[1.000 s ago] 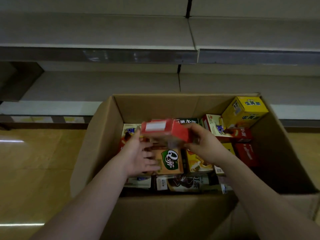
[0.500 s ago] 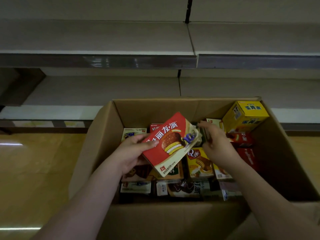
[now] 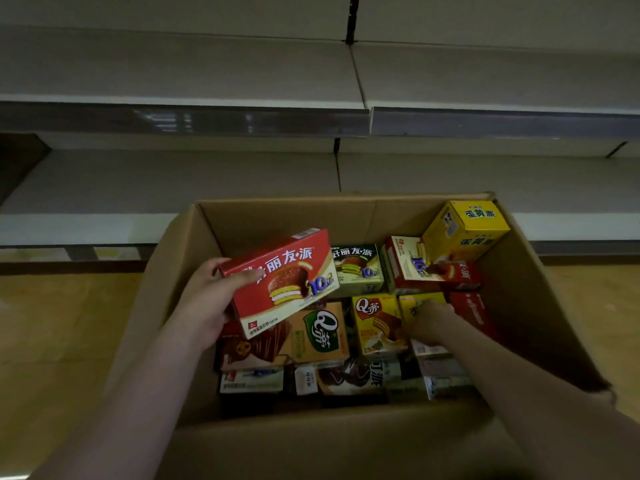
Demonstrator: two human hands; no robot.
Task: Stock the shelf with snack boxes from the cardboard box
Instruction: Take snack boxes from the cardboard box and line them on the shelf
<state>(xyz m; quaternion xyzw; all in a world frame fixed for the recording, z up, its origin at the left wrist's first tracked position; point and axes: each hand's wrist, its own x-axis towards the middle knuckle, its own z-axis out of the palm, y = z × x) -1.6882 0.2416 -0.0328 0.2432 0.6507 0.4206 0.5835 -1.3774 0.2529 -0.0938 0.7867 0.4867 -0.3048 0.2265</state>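
Above an open brown cardboard box (image 3: 242, 223) on a yellow-brown floor (image 3: 62, 327), a person's left hand (image 3: 204, 306) gripped a flat red snack box printed with a chocolate-coated pie (image 3: 282, 282), thumb curled over its front face, holding it tilted and clear of the packed cartons below. Deeper inside, the right hand (image 3: 427, 322) reached down among the cartons, its fingers resting on a yellow snack box (image 3: 420, 304); whether they grasped it could not be told in the dim light. Beside that hand lay a yellow carton with a red Q emblem (image 3: 375, 322) and an orange carton with a green Q emblem (image 3: 320, 332). A tall yellow box (image 3: 465, 230) leaned in the far right corner, next to a green-and-cream pie box (image 3: 356, 268). Beyond the cardboard box ran two pale grey metal shelves (image 3: 173, 71), one above the other.
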